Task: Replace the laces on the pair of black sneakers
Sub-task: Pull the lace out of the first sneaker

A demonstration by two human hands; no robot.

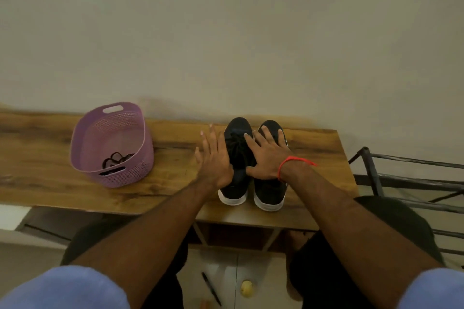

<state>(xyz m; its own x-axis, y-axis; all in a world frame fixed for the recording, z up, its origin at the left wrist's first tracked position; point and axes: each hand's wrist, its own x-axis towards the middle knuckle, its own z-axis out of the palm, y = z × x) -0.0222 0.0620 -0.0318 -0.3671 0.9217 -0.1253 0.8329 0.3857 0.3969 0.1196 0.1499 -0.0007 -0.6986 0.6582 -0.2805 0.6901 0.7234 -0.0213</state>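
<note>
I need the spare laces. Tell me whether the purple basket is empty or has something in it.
Not empty: the purple basket stands upright on the table, and a dark tangle of cord, likely laces, lies on its bottom.

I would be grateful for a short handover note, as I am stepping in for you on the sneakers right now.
Left hand: open, fingers straight, against the outer side of the left sneaker. No grip.
Right hand: open, flat on top of the right sneaker, fingers reaching toward its toe.
Things: both black sneakers stand side by side on the wooden table, heels toward you. The left one has black laces in it; the right one's are hidden by the hand. A purple basket on the left holds a dark bundle, probably laces.
Done: nothing visibly.
Left: unlace and relace both.
</note>
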